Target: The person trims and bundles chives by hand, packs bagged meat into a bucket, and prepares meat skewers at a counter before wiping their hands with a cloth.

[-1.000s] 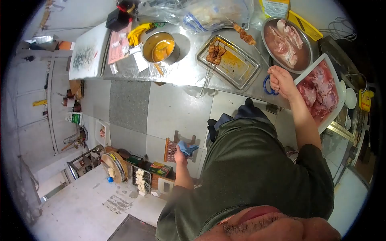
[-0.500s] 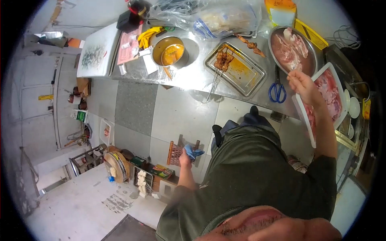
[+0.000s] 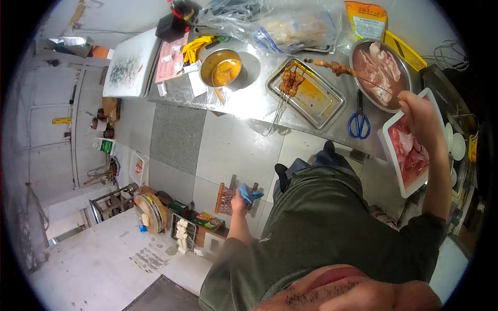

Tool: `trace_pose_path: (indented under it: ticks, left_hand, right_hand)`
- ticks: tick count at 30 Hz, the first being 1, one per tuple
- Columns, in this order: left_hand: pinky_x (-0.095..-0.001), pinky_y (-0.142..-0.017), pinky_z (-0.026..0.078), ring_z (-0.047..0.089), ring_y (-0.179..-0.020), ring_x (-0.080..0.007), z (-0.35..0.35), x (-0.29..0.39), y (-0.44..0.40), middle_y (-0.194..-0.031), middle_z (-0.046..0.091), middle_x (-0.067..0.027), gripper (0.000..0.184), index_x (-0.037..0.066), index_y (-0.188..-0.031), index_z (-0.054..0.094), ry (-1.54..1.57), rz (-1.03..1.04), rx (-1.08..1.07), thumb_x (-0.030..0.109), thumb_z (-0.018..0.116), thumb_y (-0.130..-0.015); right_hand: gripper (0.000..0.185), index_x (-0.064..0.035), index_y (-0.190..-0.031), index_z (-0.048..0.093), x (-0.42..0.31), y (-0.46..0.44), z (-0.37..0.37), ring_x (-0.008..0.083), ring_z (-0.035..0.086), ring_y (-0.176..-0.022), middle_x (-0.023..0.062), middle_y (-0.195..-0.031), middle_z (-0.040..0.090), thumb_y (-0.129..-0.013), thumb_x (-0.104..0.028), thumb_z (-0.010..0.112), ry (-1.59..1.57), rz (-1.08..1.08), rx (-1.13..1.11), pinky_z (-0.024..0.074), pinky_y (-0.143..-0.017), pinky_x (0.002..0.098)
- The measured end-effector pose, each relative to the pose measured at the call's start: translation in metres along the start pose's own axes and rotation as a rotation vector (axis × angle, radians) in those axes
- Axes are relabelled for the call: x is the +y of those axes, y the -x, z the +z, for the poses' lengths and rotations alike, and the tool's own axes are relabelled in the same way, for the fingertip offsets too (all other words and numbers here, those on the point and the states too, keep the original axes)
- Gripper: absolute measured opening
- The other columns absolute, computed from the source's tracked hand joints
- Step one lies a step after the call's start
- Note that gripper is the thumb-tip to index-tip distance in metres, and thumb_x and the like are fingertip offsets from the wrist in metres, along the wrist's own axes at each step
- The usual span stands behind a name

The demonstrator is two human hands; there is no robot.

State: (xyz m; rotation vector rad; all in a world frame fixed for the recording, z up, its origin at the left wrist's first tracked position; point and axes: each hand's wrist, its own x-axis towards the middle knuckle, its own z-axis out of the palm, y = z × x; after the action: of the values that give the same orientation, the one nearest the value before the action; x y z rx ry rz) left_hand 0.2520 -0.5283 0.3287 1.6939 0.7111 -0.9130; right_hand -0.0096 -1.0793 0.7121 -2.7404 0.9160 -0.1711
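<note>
A person's right forearm (image 3: 438,181), bare below the sleeve, stretches forward and out to the side, the wrist bent inward and the right hand (image 3: 421,119) pinching between thumb and fingertips. On the other side, well apart, the left forearm (image 3: 239,224) reaches forward with the left hand (image 3: 238,201) curled in a grip, its fingers partly hidden from the head view.

Floor: pale tiles (image 3: 238,142) beside a darker, speckled grey tile (image 3: 177,137) | Furniture: stainless-steel worktable (image 3: 257,75) standing along a white wall (image 3: 120,18) | Light: bright white glare (image 3: 251,98) across the worktable's metal top
</note>
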Motion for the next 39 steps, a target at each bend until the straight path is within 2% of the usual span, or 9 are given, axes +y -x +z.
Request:
trace_pose_path:
  ticks: [4,8,11,13,16,21,32,36,39]
  left_hand:
    - [-0.0350,-0.077,0.048,0.060,-0.095,-0.0234,0.001,0.001,0.006,-0.112,0.059,-0.0158,0.061,-0.013,-0.117,0.051,0.012,0.012,-0.011,0.042,0.049,-0.092]
    - [-0.0343,-0.076,0.048,0.060,-0.094,-0.0222,0.004,0.004,0.012,-0.111,0.059,-0.0162,0.057,-0.012,-0.115,0.053,0.104,0.073,-0.082,0.040,0.050,-0.092]
    - [-0.0344,-0.074,0.048,0.059,-0.093,-0.0230,-0.022,-0.028,-0.032,-0.109,0.059,-0.0158,0.056,-0.011,-0.113,0.055,-0.313,0.358,-0.144,0.040,0.050,-0.091]
    - [-0.0350,-0.074,0.048,0.058,-0.094,-0.0236,-0.004,0.000,0.008,-0.109,0.059,-0.0152,0.057,-0.011,-0.114,0.055,-0.489,0.393,-0.052,0.042,0.051,-0.091]
    - [-0.0355,-0.075,0.048,0.057,-0.096,-0.0241,0.001,0.010,0.026,-0.109,0.058,-0.0148,0.058,-0.010,-0.116,0.054,-0.566,0.338,0.013,0.043,0.051,-0.091]
    - [-0.0361,-0.078,0.047,0.056,-0.100,-0.0250,0.005,0.007,0.014,-0.113,0.057,-0.0157,0.059,-0.008,-0.119,0.052,-0.138,0.067,-0.022,0.044,0.049,-0.091]
    - [-0.0378,-0.080,0.046,0.058,-0.100,-0.0264,0.014,0.031,0.021,-0.115,0.059,-0.0173,0.059,-0.008,-0.119,0.053,-0.397,0.102,0.084,0.044,0.048,-0.091]
    - [-0.0369,-0.081,0.045,0.058,-0.097,-0.0258,0.022,0.043,0.033,-0.110,0.060,-0.0175,0.056,-0.009,-0.115,0.056,-0.316,0.022,0.151,0.042,0.048,-0.092]
    - [-0.0362,-0.081,0.045,0.058,-0.095,-0.0251,0.016,0.037,0.022,-0.109,0.060,-0.0175,0.055,-0.010,-0.113,0.056,-0.293,0.093,0.070,0.040,0.048,-0.093]
  right_hand:
    - [0.012,-0.0019,-0.095,0.056,-0.006,0.005,-0.024,0.0346,0.057,-0.076,0.0176,-0.085,0.059,-0.083,-0.001,0.057,0.075,-0.025,-0.032,0.0448,-0.067,0.0376]
    - [0.009,-0.0020,-0.092,0.056,-0.001,0.036,-0.053,0.0347,0.056,-0.076,0.0170,-0.085,0.058,-0.083,-0.001,0.055,0.263,-0.377,0.186,0.0438,-0.067,0.0408]
    - [0.008,-0.0016,-0.092,0.056,-0.009,0.058,-0.078,0.0336,0.055,-0.075,0.0166,-0.084,0.056,-0.084,-0.005,0.054,0.348,-0.503,0.245,0.0434,-0.066,0.0409]
    - [0.009,-0.0014,-0.092,0.055,-0.014,0.068,-0.091,0.0328,0.054,-0.074,0.0164,-0.084,0.056,-0.085,-0.007,0.053,0.393,-0.555,0.277,0.0432,-0.066,0.0409]
    - [0.010,-0.0010,-0.092,0.054,-0.019,0.072,-0.098,0.0317,0.054,-0.073,0.0160,-0.084,0.055,-0.087,-0.010,0.052,0.413,-0.585,0.296,0.0429,-0.066,0.0410]
    - [0.015,-0.0004,-0.092,0.053,-0.027,0.068,-0.100,0.0299,0.052,-0.072,0.0154,-0.083,0.053,-0.089,-0.015,0.049,0.418,-0.615,0.315,0.0423,-0.065,0.0410]
    - [0.028,0.0010,-0.092,0.051,-0.038,0.034,-0.097,0.0258,0.049,-0.067,0.0140,-0.082,0.048,-0.095,-0.026,0.045,0.370,-0.690,0.325,0.0410,-0.064,0.0412]
    - [0.031,0.0018,-0.095,0.049,-0.037,0.029,-0.100,0.0264,0.049,-0.067,0.0147,-0.082,0.048,-0.097,-0.029,0.043,0.323,-0.707,0.270,0.0425,-0.065,0.0433]
    - [0.031,0.0022,-0.099,0.048,-0.043,0.027,-0.109,0.0283,0.051,-0.067,0.0158,-0.083,0.048,-0.097,-0.028,0.043,0.142,-0.646,0.086,0.0467,-0.068,0.0469]
